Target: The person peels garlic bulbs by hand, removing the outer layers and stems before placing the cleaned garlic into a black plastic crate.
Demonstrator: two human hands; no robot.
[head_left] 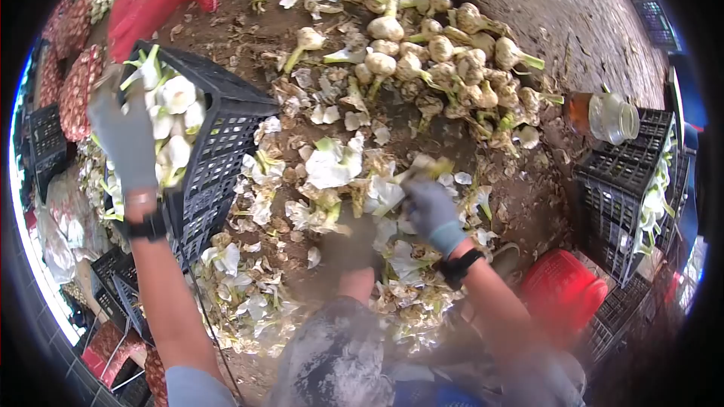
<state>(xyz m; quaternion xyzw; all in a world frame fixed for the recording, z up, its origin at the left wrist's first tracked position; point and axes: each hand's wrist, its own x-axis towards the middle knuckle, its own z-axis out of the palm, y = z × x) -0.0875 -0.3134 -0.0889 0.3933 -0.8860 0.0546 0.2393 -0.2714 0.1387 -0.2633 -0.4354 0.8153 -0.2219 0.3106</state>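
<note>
Left hand [124, 134] over crate [219, 154] (right hand [430, 209] inward)

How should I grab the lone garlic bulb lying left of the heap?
Probably best by the stem of the garlic bulb, coming from the near left: the slim stem juts that way, pointing away from the heap, so the fingers should close around it easily.

Daylight is fairly bright and diffuse, with soft, faint shadows — strongest glare along the far left edge, blown out to white. Fisheye distortion bends the edges into a black surround; the hands are motion-blurred, and the lower middle looks smeared.
</note>
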